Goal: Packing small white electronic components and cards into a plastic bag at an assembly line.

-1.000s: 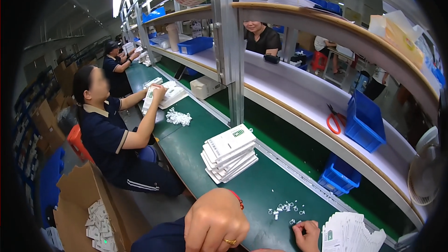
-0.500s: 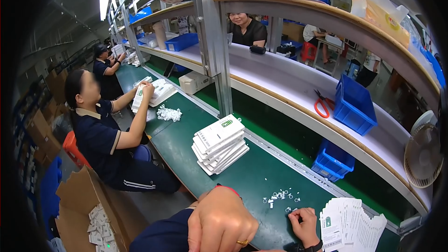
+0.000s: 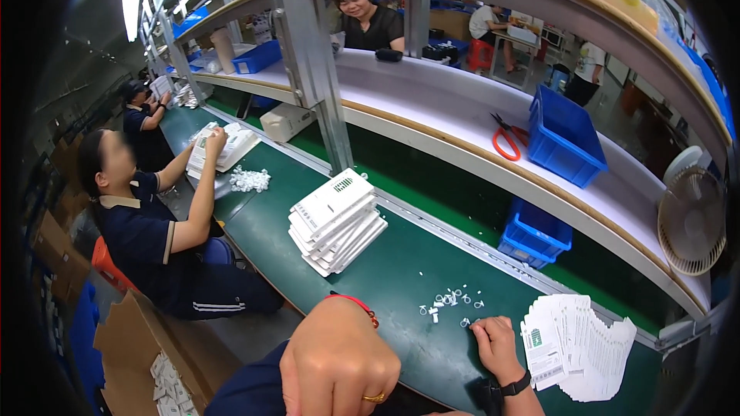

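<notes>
My right hand point(image 3: 496, 341) rests on the green tabletop point(image 3: 401, 262) close to its near edge, fingers curled down with the tips pressing on one of the small white clips point(image 3: 449, 302) scattered just ahead of it; whether it has actually pinched one I cannot tell. My left hand point(image 3: 339, 362) hangs raised over the near edge in a loose fist, holding nothing I can see.

A blue bin point(image 3: 535, 233) sits at the far edge under the shelf, its contents hidden from me. A second blue bin point(image 3: 566, 139) stands on the white shelf point(image 3: 447, 108), beside orange-handled scissors point(image 3: 505, 139); its inside is out of sight too.

A fanned pile of white cards point(image 3: 574, 343) lies just right of my right hand. A stack of white cards point(image 3: 336, 219) sits well to the left, with open green surface between it and the clips.
</notes>
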`<control>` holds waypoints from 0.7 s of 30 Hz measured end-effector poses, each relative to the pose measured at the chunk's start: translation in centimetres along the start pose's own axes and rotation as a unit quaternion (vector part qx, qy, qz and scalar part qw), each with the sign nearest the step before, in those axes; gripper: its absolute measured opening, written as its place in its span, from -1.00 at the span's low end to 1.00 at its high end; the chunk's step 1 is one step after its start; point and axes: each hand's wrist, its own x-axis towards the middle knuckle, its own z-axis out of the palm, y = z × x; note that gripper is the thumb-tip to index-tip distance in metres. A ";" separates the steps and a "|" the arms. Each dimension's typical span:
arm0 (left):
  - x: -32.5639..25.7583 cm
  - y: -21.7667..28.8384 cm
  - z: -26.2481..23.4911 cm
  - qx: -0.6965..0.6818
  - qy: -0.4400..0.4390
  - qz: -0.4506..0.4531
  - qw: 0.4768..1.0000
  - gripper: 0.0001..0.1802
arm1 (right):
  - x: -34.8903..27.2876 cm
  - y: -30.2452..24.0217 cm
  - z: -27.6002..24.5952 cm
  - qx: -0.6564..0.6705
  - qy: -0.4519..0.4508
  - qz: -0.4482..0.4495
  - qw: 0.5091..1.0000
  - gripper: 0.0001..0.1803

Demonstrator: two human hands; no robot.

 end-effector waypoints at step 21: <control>-0.5 -0.3 1.9 0.010 0.052 0.019 0.998 -0.66 | -0.5 -0.2 -0.3 -0.003 0.003 0.006 1.000 -0.90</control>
